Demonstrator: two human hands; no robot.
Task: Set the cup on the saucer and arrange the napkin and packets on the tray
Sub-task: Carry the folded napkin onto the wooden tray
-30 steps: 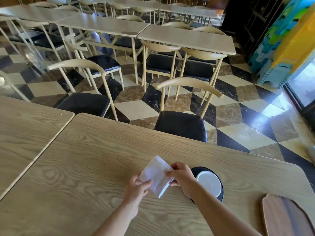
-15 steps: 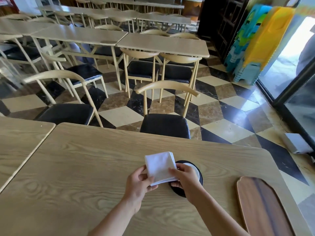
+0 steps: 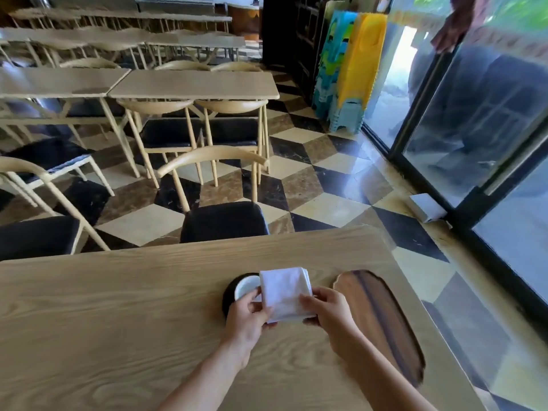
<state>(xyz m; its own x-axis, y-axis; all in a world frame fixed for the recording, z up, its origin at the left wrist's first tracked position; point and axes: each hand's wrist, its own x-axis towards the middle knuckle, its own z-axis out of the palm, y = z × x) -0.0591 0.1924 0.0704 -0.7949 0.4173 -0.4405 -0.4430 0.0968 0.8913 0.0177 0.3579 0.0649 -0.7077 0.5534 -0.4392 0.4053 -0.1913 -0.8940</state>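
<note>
napkin (image 3: 285,292) between saucer (image 3: 229,295), tray (image 3: 382,318)

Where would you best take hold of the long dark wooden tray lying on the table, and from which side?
Grip the long dark wooden tray at its near rounded end, coming from the right hand's side. It lies flat, so likely fingers must hook under the thin rim; both hands now hold the folded white napkin.

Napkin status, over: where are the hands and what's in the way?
Left hand and right hand both pinch the folded napkin above the table. Tray bare, just right. Saucer partly hidden behind napkin.
</note>
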